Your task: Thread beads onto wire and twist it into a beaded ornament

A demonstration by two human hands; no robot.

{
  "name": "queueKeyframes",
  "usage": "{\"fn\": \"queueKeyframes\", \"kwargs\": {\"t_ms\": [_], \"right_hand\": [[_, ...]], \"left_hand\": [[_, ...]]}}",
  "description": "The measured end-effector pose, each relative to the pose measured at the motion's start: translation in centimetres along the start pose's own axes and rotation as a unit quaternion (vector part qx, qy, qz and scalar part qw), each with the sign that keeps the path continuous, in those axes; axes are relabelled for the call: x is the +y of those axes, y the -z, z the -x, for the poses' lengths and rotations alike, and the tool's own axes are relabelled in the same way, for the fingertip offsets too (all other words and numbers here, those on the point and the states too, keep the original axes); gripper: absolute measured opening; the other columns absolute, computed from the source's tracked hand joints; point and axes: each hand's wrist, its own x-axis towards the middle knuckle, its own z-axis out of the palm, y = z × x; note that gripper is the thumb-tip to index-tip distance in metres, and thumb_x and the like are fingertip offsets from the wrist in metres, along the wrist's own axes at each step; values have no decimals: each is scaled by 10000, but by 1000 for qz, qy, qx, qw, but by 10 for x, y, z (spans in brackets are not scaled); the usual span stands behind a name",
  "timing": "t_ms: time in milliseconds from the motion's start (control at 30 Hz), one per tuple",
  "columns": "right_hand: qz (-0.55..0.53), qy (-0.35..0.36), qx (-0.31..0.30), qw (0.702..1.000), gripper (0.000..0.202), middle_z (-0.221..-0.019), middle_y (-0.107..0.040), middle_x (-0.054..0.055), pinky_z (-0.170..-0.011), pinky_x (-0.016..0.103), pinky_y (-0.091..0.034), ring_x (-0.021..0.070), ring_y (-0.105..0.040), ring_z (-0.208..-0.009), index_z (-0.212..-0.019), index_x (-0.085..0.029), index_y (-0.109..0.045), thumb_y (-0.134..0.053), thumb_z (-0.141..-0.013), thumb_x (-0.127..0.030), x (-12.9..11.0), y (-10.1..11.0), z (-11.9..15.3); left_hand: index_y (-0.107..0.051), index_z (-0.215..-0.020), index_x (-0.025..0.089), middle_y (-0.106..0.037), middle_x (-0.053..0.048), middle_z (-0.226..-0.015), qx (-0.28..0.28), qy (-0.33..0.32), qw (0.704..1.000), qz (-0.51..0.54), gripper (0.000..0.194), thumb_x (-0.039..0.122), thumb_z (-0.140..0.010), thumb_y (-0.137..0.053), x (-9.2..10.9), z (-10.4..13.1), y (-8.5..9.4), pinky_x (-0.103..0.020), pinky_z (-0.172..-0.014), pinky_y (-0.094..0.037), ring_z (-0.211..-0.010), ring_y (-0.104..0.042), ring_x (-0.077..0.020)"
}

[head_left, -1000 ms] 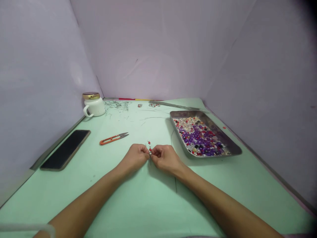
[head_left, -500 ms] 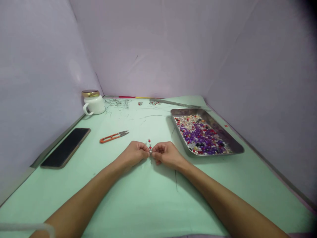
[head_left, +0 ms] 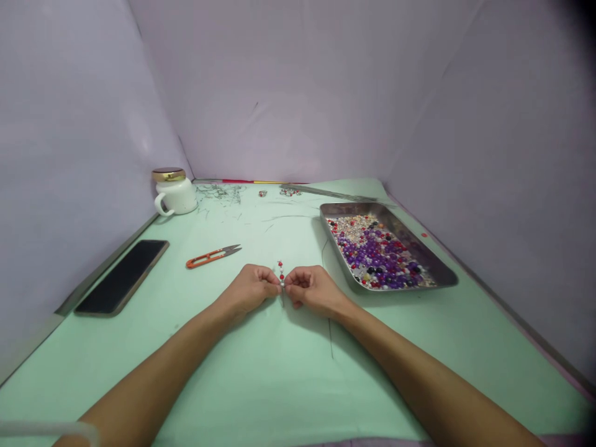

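Note:
A short beaded wire (head_left: 282, 277) with red and white beads stands between my two hands at the middle of the table. My left hand (head_left: 255, 288) pinches it from the left between thumb and forefinger. From the right, my right hand (head_left: 313, 289) grips it the same way, fingertips almost touching the left ones. Thin wire ends hang below the pinch. Part of a longer wire (head_left: 331, 340) shows beside my right wrist. Orange-handled thread snips (head_left: 212, 256) lie left of my left hand.
A metal tray (head_left: 395, 292) of mixed beads stands at the right. On the left are a phone (head_left: 121, 278) and a white lidded mug (head_left: 179, 197). Tangled wire scraps (head_left: 218, 194), small beaded pieces (head_left: 290, 192) and a bundle of straight wires (head_left: 330, 194) lie at the back.
Almost nothing differs. Both hands keep their pinch on the beaded wire, and the whole view has shifted very slightly.

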Motion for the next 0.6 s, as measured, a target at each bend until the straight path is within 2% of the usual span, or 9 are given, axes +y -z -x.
{"fn": "queueKeyframes", "kwargs": {"t_ms": [200, 467, 600], "right_hand": [[-25, 2, -6, 1000, 66, -454, -494, -39, -425, 197, -394, 79, -467, -403, -637, -144, -558, -549, -648, -208, -1, 1, 0], [5, -10, 11, 1000, 26, -448, -497, -42, -416, 174, -361, 71, -465, -402, -629, -147, -548, -522, -626, -149, -6, -1, 3], [6, 9, 1, 1000, 43, -451, -490, -45, -421, 172, -350, 68, -453, -410, -635, -149, -546, -505, -634, -137, -7, -1, 5]], "left_hand": [[-526, -568, 138, -352, 82, -358, 2, -4, 1000, 0, 40, 165, -563, -555, 0, 1, 0, -193, -393, -173, -369, -265, -44], [-525, -548, 138, -362, 77, -361, 2, -10, 1000, 0, 13, 139, -545, -538, 1, 1, -1, -196, -395, -181, -370, -270, -47], [-518, -533, 138, -350, 80, -356, -3, -19, 1000, 2, 19, 128, -540, -531, 1, 2, -1, -198, -395, -167, -367, -252, -42]]}}
